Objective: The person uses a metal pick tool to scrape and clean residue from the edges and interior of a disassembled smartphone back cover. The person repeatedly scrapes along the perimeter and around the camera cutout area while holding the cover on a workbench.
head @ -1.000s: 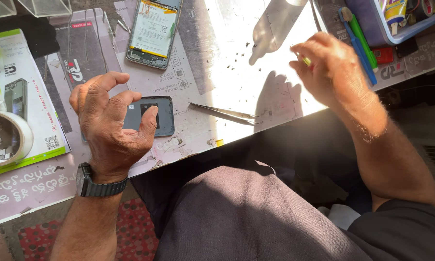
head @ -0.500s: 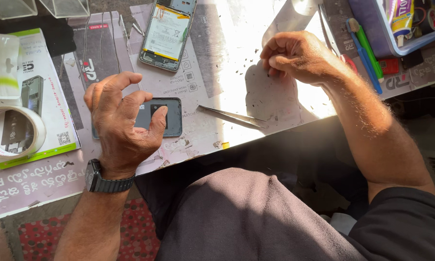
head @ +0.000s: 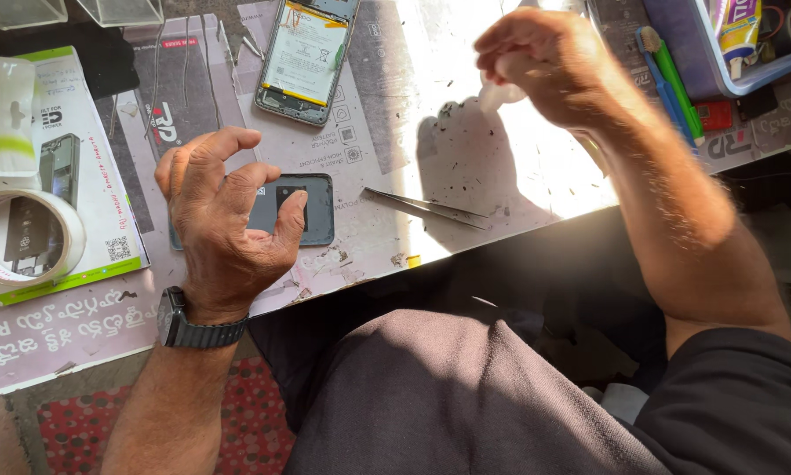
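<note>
Table (head: 466, 105) carries an opened phone (head: 306, 54) with its battery showing, a tape roll (head: 26, 237) at left and tweezers (head: 430, 208) near the middle. Left hand (head: 224, 220) is spread, fingertips pinning a dark back cover (head: 312, 211) flat. Right hand (head: 549, 62) is closed around a small white bottle (head: 501, 88), raised above the table. Best kept: cover pressed steady, bottle tip low and centred.

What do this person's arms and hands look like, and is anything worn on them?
Both forearms are bare and hairy, with no gloves. The left hand has a dark wristwatch with a link band. The right hand shows nothing worn; a black short sleeve covers that upper arm.
</note>
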